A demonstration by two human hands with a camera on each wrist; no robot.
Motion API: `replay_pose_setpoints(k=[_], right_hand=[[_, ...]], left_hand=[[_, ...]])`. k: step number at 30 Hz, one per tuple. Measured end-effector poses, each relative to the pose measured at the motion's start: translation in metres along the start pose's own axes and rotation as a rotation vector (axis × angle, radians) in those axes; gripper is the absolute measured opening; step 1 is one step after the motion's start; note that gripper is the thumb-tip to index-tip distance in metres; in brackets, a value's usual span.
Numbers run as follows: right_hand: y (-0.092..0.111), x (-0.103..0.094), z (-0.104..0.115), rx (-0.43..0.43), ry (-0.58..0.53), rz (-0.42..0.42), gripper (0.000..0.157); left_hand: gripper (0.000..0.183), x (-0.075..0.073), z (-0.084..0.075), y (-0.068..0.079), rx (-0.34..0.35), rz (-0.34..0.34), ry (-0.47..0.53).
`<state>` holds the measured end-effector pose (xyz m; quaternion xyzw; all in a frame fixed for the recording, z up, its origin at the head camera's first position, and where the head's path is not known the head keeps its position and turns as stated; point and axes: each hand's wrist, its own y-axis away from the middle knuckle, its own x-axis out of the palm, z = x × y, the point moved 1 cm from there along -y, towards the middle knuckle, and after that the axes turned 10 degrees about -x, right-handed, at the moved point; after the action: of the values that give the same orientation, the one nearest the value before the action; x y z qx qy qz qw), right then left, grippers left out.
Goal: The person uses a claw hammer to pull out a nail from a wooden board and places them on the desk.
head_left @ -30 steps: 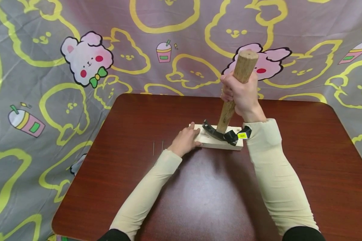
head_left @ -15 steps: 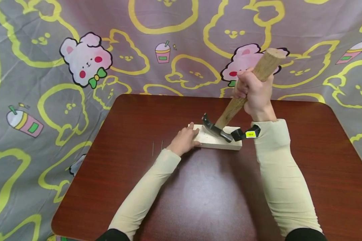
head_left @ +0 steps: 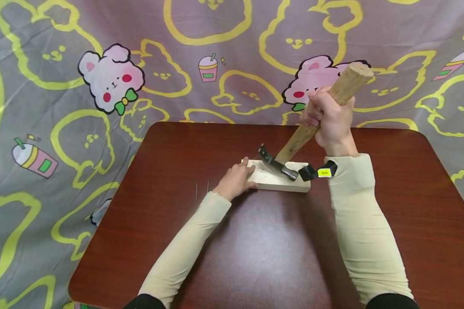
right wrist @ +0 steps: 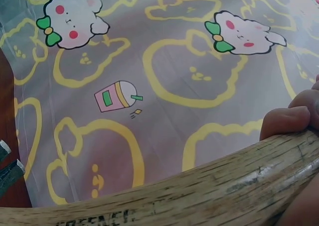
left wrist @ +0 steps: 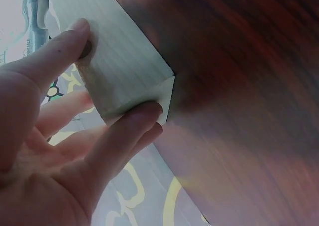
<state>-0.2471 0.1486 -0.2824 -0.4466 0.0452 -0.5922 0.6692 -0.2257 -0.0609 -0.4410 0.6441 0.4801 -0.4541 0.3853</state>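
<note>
My right hand [head_left: 332, 120] grips the wooden handle of a claw hammer [head_left: 298, 140], its butt end up and leaning right. The dark hammer head rests low over a pale wooden block [head_left: 267, 182], claw to the left and striking face to the right. In the right wrist view the handle [right wrist: 199, 186] runs along the bottom, with the claw tips [right wrist: 11, 169] at the left edge. My left hand [head_left: 235, 180] holds the block's left end, thumb along one side and fingers round the end, as the left wrist view shows. Small dark marks dot the block's top.
Two thin nails, a left nail [head_left: 196, 191] and a right nail [head_left: 208, 186], lie on the reddish-brown table [head_left: 158, 159] left of the block. A patterned cloth [head_left: 236, 51] hangs behind and at the sides. A black wrist camera [head_left: 318, 171] is strapped at the right cuff.
My right hand has swung the hammer handle over to the right, so the hammer head has tilted and its claw has risen. The left hand and the block have hardly moved.
</note>
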Motion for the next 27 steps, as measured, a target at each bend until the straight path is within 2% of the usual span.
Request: replay_pose_setpoints(k=[2, 6, 16, 20, 27], right_hand=[[0.0, -0.001, 0.0, -0.024, 0.039, 0.006, 0.035], [0.002, 0.0, 0.001, -0.03, 0.042, 0.001, 0.034], [0.01, 0.004, 0.006, -0.036, -0.06, -0.021, 0.03], [0.015, 0.005, 0.009, -0.038, -0.074, -0.031, 0.03], [0.023, 0.008, 0.015, -0.035, -0.13, -0.008, 0.03]], left_hand=[[0.062, 0.0, 0.0, 0.0, 0.004, -0.008, -0.004], [0.062, 0.0, 0.0, 0.001, -0.001, -0.01, -0.004], [0.064, 0.001, 0.0, 0.002, -0.007, -0.013, 0.011], [0.066, 0.001, 0.002, 0.004, -0.018, -0.002, 0.026], [0.07, 0.0, 0.008, 0.008, -0.009, 0.056, 0.054]])
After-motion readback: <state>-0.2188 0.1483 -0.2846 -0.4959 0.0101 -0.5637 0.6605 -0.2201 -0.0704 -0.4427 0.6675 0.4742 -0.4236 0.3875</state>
